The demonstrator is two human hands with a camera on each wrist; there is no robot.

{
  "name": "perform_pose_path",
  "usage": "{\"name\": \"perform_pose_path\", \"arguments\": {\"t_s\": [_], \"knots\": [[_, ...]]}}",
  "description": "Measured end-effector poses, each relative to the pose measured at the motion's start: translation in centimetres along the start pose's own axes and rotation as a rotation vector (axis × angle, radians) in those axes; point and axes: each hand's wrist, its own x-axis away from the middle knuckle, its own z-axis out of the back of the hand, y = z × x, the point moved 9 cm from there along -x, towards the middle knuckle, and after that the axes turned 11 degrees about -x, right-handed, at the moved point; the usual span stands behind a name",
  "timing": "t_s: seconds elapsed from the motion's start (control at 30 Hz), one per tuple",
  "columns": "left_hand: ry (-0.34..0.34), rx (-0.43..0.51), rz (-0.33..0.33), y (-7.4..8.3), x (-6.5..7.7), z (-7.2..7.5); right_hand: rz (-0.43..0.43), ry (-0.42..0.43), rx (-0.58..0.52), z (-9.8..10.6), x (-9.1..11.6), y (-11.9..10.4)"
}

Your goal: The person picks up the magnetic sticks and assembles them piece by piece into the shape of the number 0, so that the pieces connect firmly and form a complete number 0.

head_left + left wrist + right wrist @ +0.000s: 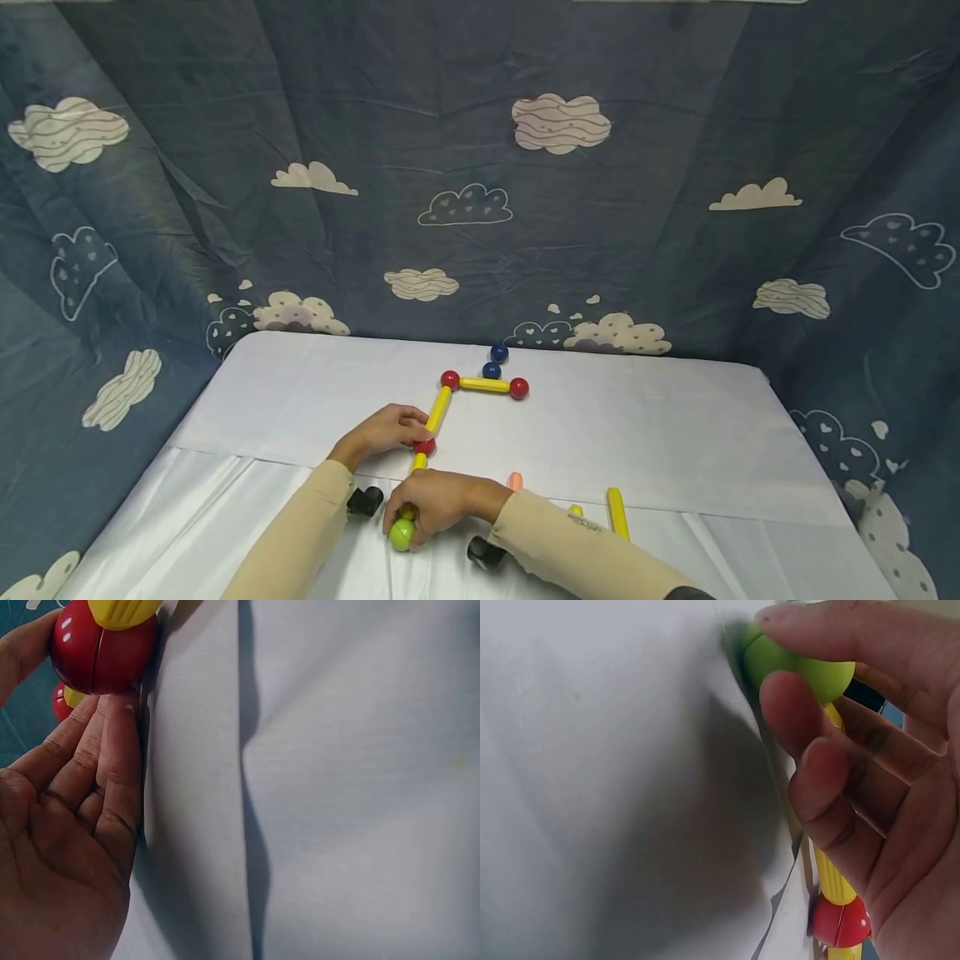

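Note:
A chain of yellow rods and red balls lies on the white cloth. My left hand (384, 432) pinches the chain's nearest red ball (424, 447), with thumb and fingers on either side of it in the left wrist view. From that ball one yellow rod (439, 408) runs away to a corner red ball (450, 381). Another yellow rod (834, 877) runs nearer, partly hidden under my right hand (444, 502). At its near end, the right thumb and fingers hold a lime green ball (401, 536), also visible in the right wrist view.
Beyond the corner, a yellow rod (484, 385) leads right to a red ball (519, 388). Two blue balls (491, 371) sit behind it. A pink rod (515, 481) and a yellow rod (617, 512) lie to the right; another yellow piece (576, 510) is partly covered by the right sleeve.

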Motion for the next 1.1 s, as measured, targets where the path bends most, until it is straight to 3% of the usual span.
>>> {"name": "perform_pose_path", "arguments": {"t_s": [0.2,0.4,0.57,0.77,0.9,1.1], "knots": [[-0.003,-0.003,0.0,-0.1,-0.1,0.0,-0.016,0.007,-0.023,0.2,0.1,0.0],[-0.002,-0.002,-0.019,0.0,-0.1,0.1,-0.002,0.062,-0.16,1.1,1.1,0.4],[-0.006,0.003,-0.024,0.1,-0.2,0.0,0.011,0.132,-0.269,2.6,2.7,1.4],[0.001,0.001,-0.004,0.2,-0.2,0.1,-0.068,0.202,-0.34,4.6,5.5,3.6],[0.005,0.002,0.006,0.1,-0.1,0.1,-0.141,0.238,-0.351,5.2,7.4,5.6],[0.016,0.01,0.014,-0.2,-0.2,-0.1,-0.204,0.299,-0.269,6.3,10.2,7.5]]}}
